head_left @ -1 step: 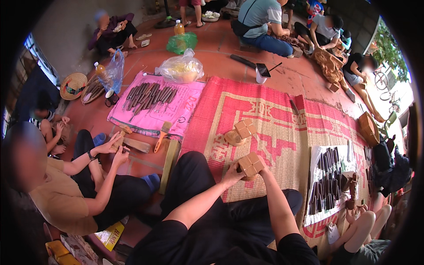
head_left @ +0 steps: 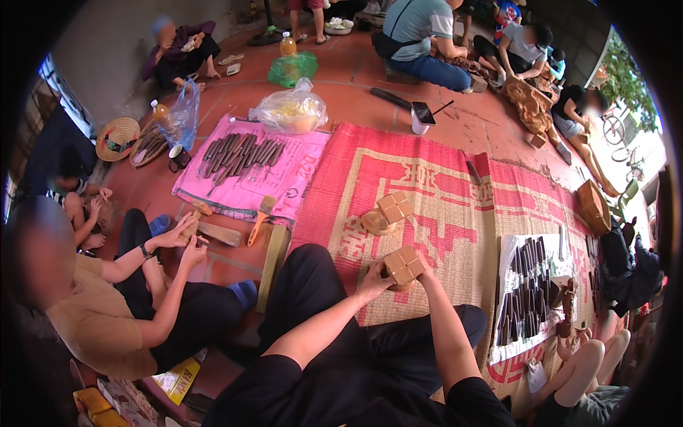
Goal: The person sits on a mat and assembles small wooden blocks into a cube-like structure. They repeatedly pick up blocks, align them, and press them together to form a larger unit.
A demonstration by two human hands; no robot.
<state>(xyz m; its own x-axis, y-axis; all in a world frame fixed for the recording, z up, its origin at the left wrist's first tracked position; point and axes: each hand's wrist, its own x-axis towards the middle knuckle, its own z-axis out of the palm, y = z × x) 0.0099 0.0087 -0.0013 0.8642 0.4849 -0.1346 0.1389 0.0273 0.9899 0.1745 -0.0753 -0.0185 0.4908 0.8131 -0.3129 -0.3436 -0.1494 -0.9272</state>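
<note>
Between my two hands is a small brown square block (head_left: 403, 265), with thin lines crossing on its top face. My left hand (head_left: 374, 282) grips its left side, the fingers partly hidden behind it. On the opposite side my right hand (head_left: 425, 273) closes round the right edge. Something tan and rounded shows just under the block; I cannot make out what it is. Farther ahead on the mat sits a similar lined block (head_left: 395, 206), beside a tan rounded piece (head_left: 377, 223) that it partly covers.
A red and straw-coloured woven mat (head_left: 441, 299) spreads before me. Many dark-handled tools lie on a pink sack (head_left: 206, 188) and on a white sheet (head_left: 509, 341). A flat brush (head_left: 262, 219) lies at left. A person (head_left: 107, 306) sits close on my left, working on a block.
</note>
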